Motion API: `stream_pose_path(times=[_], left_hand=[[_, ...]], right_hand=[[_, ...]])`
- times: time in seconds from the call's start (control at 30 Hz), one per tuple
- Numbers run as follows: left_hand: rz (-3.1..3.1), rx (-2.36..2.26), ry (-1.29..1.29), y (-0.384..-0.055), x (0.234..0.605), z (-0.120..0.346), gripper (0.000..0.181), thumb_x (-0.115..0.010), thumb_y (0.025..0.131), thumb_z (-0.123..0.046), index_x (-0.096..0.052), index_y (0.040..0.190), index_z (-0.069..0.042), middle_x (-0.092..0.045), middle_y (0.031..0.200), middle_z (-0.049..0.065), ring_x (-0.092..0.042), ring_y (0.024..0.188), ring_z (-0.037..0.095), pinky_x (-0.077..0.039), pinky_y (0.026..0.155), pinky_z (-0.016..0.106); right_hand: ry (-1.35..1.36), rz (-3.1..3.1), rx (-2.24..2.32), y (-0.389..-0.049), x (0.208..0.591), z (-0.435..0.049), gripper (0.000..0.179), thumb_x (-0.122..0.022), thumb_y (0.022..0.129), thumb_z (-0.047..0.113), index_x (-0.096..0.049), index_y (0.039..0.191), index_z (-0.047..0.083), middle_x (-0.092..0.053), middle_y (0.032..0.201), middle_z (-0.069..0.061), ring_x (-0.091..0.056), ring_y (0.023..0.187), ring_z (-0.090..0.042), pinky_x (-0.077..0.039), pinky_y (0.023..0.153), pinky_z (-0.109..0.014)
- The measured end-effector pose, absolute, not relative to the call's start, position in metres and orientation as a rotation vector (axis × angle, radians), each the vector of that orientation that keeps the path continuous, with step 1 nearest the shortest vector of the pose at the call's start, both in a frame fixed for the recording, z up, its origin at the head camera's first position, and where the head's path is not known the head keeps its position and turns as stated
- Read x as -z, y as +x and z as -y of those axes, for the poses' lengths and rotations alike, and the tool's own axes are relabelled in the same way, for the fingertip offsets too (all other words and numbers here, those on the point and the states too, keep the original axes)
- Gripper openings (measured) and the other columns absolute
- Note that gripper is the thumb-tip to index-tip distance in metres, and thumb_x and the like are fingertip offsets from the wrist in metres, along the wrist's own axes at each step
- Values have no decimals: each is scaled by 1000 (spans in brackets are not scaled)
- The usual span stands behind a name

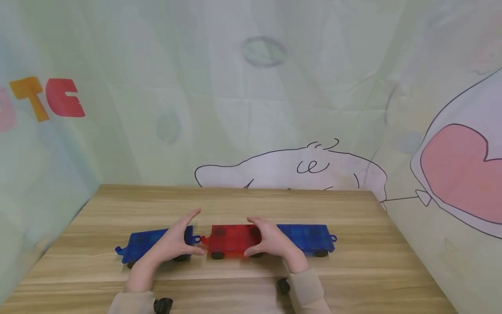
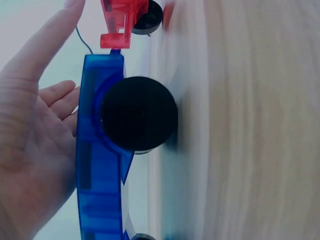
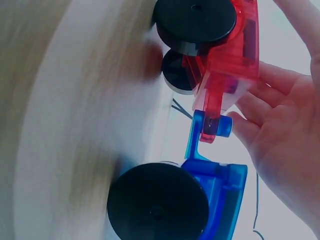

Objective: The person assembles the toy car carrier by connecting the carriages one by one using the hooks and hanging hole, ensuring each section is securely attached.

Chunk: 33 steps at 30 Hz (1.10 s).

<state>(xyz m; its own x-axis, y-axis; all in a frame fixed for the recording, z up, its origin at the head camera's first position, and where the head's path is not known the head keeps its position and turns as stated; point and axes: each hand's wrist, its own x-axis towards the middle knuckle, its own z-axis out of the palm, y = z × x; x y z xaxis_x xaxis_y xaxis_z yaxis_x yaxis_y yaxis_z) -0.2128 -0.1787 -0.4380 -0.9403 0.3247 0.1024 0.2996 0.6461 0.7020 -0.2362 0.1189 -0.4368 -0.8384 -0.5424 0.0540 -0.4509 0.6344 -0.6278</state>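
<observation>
Three toy train cars with black wheels stand in a row on the table. At the left is a translucent blue car (image 1: pixel 141 243), in the middle a red car (image 1: pixel 231 239), at the right another blue car (image 1: pixel 307 237). My left hand (image 1: pixel 172 243) is over the right end of the left blue car, thumb and fingers spread wide. Over the red car's right end, my right hand (image 1: pixel 274 239) is spread the same way, holding nothing. Close up in the right wrist view, a blue hook (image 3: pixel 225 126) passes through the red car's ring. The red hook (image 2: pixel 115 41) meets the left blue car's ring.
The wood-grain table (image 1: pixel 235 288) ends at a pale printed curtain (image 1: pixel 137 144) behind and on both sides. A blue hook (image 1: pixel 120 250) sticks out at the row's left end and a blue ring (image 1: pixel 333 238) at its right end.
</observation>
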Motion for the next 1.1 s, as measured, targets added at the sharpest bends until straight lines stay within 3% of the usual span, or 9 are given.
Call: stream_pose_path(times=[1.1], left_hand=[[-2766,-1138,447,-208,436,222,106,-89,67,-37,-34,148,3,-28,153,33,-26,138,56,-30,104,71]], right_hand=[[-819,-2678,949,-235,438,-117,86,-85,74,27,-44,144,-2,-48,147,-17,-44,136,-33,-36,113,-49]])
